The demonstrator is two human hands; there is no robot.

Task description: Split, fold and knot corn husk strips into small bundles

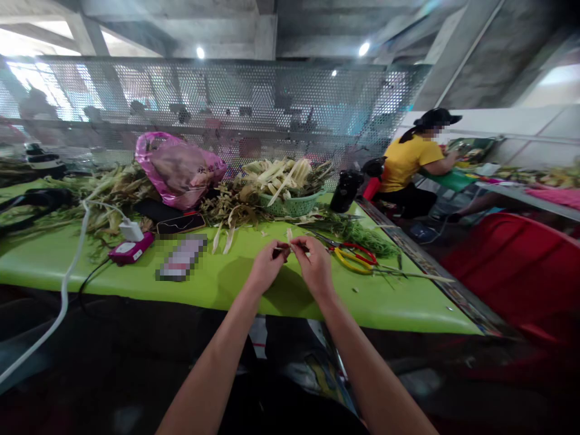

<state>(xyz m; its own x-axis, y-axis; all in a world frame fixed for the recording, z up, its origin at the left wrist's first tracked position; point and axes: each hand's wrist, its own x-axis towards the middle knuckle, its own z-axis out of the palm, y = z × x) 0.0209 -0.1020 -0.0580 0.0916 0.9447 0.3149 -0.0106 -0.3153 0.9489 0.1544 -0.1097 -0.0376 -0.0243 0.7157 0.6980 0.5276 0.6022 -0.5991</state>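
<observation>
My left hand and my right hand meet above the green tabletop, fingers closed in a pinch. Between them a short pale plant strip sticks up from the fingertips, its lower part hidden by the fingers. Just right of my right hand lie red-handled scissors and yellow-handled scissors. Beyond my hands stands a green basket heaped with pale stalks and strips. A few loose pale strips lie on the table to the left of my hands.
On the left are a phone, a dark phone, a purple power block and a white cable. A pink plastic bag rests on dried plants. A black bottle stands behind green sprigs. Rightward sits a co-worker.
</observation>
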